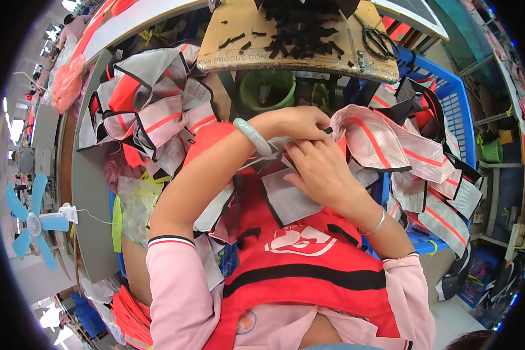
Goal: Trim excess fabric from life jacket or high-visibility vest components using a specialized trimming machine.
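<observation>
On the lap, the right hand (324, 169) presses flat, fingers spread, on a grey fabric panel with black binding (289, 195), while the left hand (300, 123) pinches its upper edge, so this piece looks mid-handling. Just beyond, heaps of grey-and-orange striped vest pieces (154, 114) lie on both sides, the right-hand ones spilling over a blue plastic crate (458, 108); which are finished I cannot tell. Farthest, black scissors (378, 41) rest on a wooden board (239, 35) strewn with black scraps.

A white, rounded printed emblem (300, 240) sits near, on the red fabric at the centre. Far, a row of dark printed lettering (239, 59) runs along the wooden board's front edge, left of centre.
</observation>
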`<action>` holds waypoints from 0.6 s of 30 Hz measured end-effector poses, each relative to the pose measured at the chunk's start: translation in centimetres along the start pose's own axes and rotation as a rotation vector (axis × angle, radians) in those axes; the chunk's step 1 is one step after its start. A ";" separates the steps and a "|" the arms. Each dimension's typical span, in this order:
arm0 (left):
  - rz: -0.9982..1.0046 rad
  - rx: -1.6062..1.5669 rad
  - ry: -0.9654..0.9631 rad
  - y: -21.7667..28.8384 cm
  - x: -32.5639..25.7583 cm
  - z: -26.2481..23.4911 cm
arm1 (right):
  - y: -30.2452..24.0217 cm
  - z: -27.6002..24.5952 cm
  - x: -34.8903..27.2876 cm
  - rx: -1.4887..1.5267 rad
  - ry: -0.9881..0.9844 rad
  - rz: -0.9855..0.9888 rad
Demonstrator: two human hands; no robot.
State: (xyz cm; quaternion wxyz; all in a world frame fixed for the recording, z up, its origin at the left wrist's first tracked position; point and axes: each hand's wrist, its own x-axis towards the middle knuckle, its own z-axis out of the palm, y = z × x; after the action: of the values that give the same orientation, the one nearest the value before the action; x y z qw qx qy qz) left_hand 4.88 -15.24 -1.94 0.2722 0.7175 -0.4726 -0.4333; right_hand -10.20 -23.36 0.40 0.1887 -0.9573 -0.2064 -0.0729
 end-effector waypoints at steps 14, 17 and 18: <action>0.411 0.552 0.118 -0.8 -6.5 2.6 | 3.0 -0.4 -4.0 0.271 -0.036 0.104; 0.423 0.624 0.073 0.0 -8.2 2.8 | 2.6 -0.5 -4.6 0.280 -0.039 0.112; 0.458 0.635 0.182 0.2 -8.3 3.9 | 2.3 -0.4 -4.6 0.288 -0.021 0.102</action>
State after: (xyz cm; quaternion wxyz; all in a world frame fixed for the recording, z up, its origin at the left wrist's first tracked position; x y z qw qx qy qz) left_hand -0.14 -7.62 -0.60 0.1673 0.6776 -0.7046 -0.1283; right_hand -13.44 -27.16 -0.98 0.3253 -0.9303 -0.1678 -0.0227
